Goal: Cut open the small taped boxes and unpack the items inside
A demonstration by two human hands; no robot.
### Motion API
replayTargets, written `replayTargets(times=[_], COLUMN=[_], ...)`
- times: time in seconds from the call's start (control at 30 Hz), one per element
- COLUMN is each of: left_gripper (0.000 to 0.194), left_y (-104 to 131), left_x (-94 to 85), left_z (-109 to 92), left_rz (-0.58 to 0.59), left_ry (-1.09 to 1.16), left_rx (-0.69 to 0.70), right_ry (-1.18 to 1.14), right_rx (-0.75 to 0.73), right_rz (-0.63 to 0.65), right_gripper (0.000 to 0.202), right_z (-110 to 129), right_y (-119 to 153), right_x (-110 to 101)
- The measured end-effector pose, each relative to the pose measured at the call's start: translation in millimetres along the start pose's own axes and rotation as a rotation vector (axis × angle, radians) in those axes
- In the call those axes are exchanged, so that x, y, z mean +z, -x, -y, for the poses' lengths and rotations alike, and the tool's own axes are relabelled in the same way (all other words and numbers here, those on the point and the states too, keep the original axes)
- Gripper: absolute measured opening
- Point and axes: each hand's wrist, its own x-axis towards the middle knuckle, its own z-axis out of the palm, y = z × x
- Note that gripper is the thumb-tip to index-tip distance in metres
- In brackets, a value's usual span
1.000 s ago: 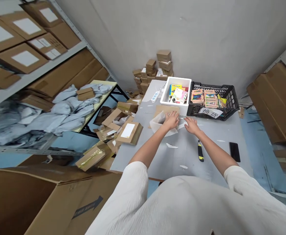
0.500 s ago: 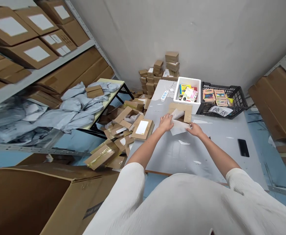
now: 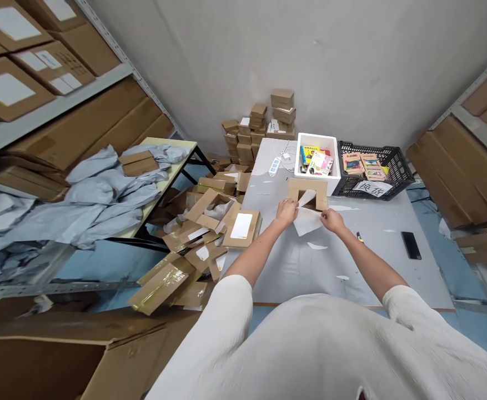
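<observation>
A small cardboard box (image 3: 321, 195) lies with its flaps open on the grey table (image 3: 276, 278). Thin white wrapping paper (image 3: 307, 221) comes out over the near side of the box. My left hand (image 3: 287, 211) grips the paper at its left side, fingers closed. On the right edge of the same paper, my right hand (image 3: 332, 219) pinches it between closed fingertips. Whatever lies inside the box cannot be made out.
Behind the box stand a white bin (image 3: 335, 166) of booklets and a black crate (image 3: 399, 166) with packs. A phone (image 3: 411, 245) lies at right, a labelled carton (image 3: 242, 226) at the left edge. Loose cartons (image 3: 164, 286) and grey parcels (image 3: 97, 189) are further left.
The view has shifted, so shelves and parcels appear further left. The white paper now hangs slightly lower and more spread between my hands; both hands still grip it.
</observation>
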Motion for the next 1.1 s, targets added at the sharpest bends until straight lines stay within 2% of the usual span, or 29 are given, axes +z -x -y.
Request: replayTargets(times=[0.17, 0.33, 0.43, 0.53, 0.67, 0.73, 0.87, 0.97, 1.03, 1.1], left_gripper=[0.033, 0.030, 0.035, 0.036, 0.032, 0.031, 0.038, 0.047, 0.049, 0.047], left_y=[-21, -41, -51, -60, -66, -64, -57, -50, -46, -42], left_x=[-6.7, -4.4, 2.3, 11.2, 23.3, 26.6, 22.2, 13.7, 10.8, 12.0], left_z=[-5, -7, -5, -4, -2, 0, 6, 12, 18, 25], left_rz=[-0.036, 0.023, 0.020, 0.049, 0.169, 0.151, 0.030, -0.060, -0.131, -0.168], left_ry=[0.014, 0.069, 0.110, 0.125, 0.107, 0.060, 0.022, 0.061, 0.077, 0.096], left_rx=[-0.001, -0.024, -0.022, -0.008, 0.079, 0.131, 0.152, 0.126, 0.060, -0.063], right_ry=[-0.210, -0.319, -0.320, -0.275, -0.124, -0.001, 0.162, 0.084, -0.016, -0.118], right_rx=[0.062, 0.100, 0.076, -0.016, -0.200, -0.219, -0.228, -0.225, -0.130, 0.025], right_rz=[-0.041, -0.050, -0.062, -0.005, 0.108, 0.155, 0.204, 0.108, -0.058, -0.201], right_gripper=[0.016, 0.015, 0.033, 0.043, 0.048, 0.045, 0.037, 0.042, 0.045, 0.044], right_z=[8, 20, 24, 26, 26, 27, 30, 24, 14, 1], right_y=[-23, -50, -63, -73, -80, -81, -78, -75, -75, -75], right_x=[-5, -1, 6, 12, 19, 21, 25, 26, 28, 31])
